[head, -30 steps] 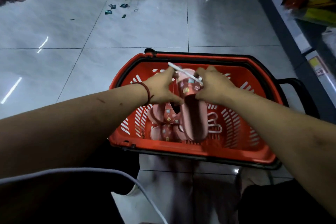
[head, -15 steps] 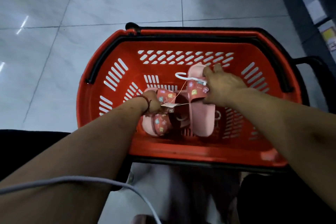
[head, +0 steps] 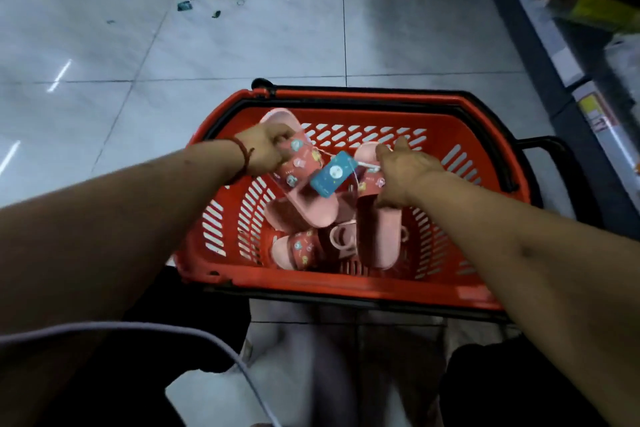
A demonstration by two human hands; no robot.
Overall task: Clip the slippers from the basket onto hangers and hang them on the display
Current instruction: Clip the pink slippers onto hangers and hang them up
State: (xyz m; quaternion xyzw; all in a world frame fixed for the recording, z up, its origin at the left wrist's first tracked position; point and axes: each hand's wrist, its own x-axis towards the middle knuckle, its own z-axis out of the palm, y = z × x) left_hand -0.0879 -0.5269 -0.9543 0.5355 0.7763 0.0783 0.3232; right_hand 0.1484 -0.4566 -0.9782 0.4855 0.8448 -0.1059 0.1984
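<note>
A: Left hand [head: 266,149] has its fingers curled round one pink slipper [head: 311,208] at the red strap, holding it up over the red basket [head: 346,100].

B: yep, and the right hand [head: 407,177] grips the second slipper [head: 379,239], which hangs down into the basket. A blue tag [head: 333,174] sits on a string between them, and a third slipper [head: 298,250] lies at the bottom.

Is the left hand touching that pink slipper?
Touching. The head view shows the left hand gripping the raised pink slipper by its strap, fingers curled around it.
</note>
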